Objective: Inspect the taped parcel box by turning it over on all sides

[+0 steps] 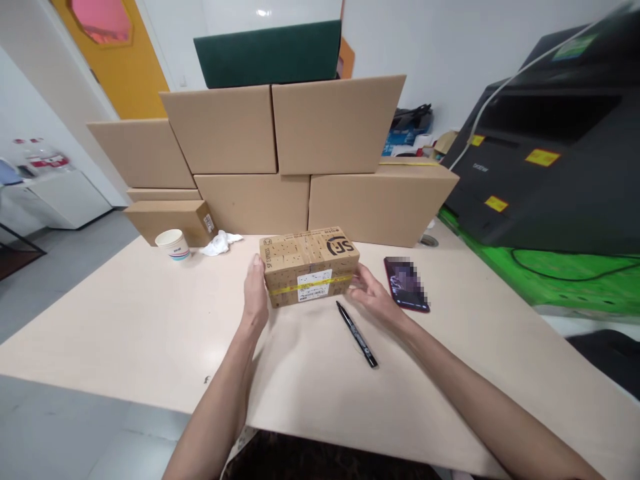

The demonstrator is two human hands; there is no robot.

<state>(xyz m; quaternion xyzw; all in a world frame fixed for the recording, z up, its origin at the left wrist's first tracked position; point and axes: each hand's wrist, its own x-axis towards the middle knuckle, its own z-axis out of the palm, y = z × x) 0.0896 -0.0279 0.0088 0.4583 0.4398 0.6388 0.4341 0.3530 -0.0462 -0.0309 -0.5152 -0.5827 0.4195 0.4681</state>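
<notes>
A brown SF Express cardboard box [285, 270] with a white label and a yellow strip across its front is between my hands, near the middle of the table. My left hand [255, 290] presses flat along its left end. At its lower right corner, my right hand [373, 292] grips the box with curled fingers, some of them hidden behind it. A black marker [356, 335] lies on the table just in front, below my right hand. To the right of that hand rests a phone [406, 285] with its screen partly blurred.
Plain cardboard boxes [250, 203] are stacked along the table's back, topped by a dark green box [270, 57]. A paper cup [173, 245], a crumpled tissue [221, 243] and a smaller box [170, 220] stand at back left. A black printer [560, 160] is at right.
</notes>
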